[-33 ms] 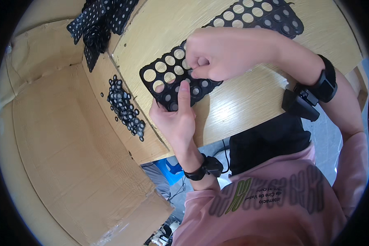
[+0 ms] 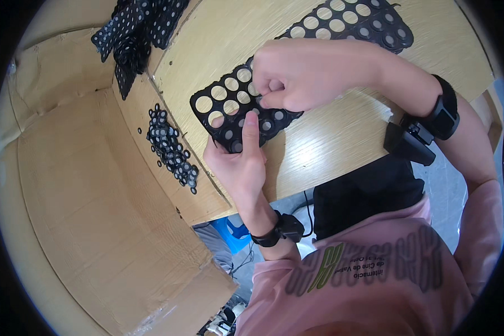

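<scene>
A black rubber sheet [image 2: 223, 105] punched with round holes lies on the wooden table [image 2: 330, 145]. My left hand [image 2: 238, 165] grips its near edge, thumb pressed flat on top. My right hand [image 2: 311, 73] comes from the right and pinches at the middle of the sheet with thumb and fingertips; what they hold is hidden. Some holes are open and others still hold small ringed discs. A second sheet of the same kind [image 2: 350, 19] lies farther back on the table.
A pile of small black rings [image 2: 171, 148] lies on the flap of a large cardboard box [image 2: 84, 213] at the left. Several limp emptied black sheets [image 2: 134, 28] hang over the box's far edge. Both wrists wear black bands.
</scene>
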`<state>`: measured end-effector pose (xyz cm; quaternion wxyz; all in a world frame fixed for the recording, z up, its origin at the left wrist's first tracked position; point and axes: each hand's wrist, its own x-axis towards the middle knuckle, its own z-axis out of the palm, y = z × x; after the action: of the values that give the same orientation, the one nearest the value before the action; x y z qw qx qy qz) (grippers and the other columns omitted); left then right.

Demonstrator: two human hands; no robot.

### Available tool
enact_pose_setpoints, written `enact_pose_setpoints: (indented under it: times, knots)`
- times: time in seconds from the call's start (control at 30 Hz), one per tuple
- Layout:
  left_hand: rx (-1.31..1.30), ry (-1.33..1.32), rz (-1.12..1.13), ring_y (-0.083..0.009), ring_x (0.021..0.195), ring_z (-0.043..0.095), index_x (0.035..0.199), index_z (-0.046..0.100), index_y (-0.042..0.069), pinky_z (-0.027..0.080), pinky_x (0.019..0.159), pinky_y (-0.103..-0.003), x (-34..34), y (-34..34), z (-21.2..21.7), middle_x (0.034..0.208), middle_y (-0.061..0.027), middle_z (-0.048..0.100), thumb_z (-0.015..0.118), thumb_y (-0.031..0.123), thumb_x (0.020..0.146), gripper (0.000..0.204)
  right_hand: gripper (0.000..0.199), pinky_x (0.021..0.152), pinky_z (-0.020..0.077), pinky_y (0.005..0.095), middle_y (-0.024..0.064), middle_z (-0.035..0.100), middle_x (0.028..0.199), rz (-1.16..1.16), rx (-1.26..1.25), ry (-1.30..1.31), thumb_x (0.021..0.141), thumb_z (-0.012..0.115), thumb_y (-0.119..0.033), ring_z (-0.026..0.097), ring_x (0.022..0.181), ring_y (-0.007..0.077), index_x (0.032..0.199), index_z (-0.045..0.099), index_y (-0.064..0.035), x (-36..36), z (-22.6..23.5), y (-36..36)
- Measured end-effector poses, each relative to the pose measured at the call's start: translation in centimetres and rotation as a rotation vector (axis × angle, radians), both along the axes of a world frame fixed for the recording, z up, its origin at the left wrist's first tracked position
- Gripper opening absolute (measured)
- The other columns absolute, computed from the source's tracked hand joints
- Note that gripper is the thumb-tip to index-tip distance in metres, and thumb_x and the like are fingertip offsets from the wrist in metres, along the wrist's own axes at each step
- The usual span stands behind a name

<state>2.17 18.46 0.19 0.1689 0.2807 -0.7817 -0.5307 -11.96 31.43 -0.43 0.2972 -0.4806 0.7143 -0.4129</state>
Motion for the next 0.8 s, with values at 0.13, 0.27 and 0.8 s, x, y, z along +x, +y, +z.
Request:
enact_pose_setpoints:
  times: [0.13,0.27,0.8]
  knots:
    - [-0.008,0.03,0.0,-0.0049,0.046,0.048,0.091,0.06,-0.002,0.032,0.036,-0.019,0.1,0.0,0.1,0.074,-0.0049,0.064,0.073,0.008,0.084,0.018,0.028,0.043,0.0406,0.0271,0.0103,0.056,0.048,0.005,-0.013,0.041,0.081,0.058,-0.008,0.058,0.044,0.0161,0.056,0.05,0.0028,-0.1,0.4,0.1]
    - [0.101,0.058,0.027,-0.0059,0.045,0.049,0.085,0.06,0.0,0.03,0.035,-0.021,0.1,-0.6,0.1,0.075,-0.0056,0.065,0.073,0.005,0.083,0.014,0.026,0.045,0.0429,0.0254,0.0083,0.06,0.052,0.02,0.06,-0.135,0.083,0.059,-0.013,0.058,0.045,0.0139,0.063,0.056,0.003,-1.2,1.4,1.2]
    - [0.684,0.177,-0.248,-0.0165,0.092,0.064,0.117,0.056,-0.003,0.049,0.082,-0.029,0.6,-2.1,-0.4,0.107,-0.0086,0.064,0.071,-0.003,0.08,0.039,0.023,0.042,0.0453,0.026,0.0103,0.061,0.057,0.06,0.102,-0.318,0.085,0.061,-0.013,0.057,0.045,0.0136,0.068,0.06,0.0026,-2.8,1.0,1.7]
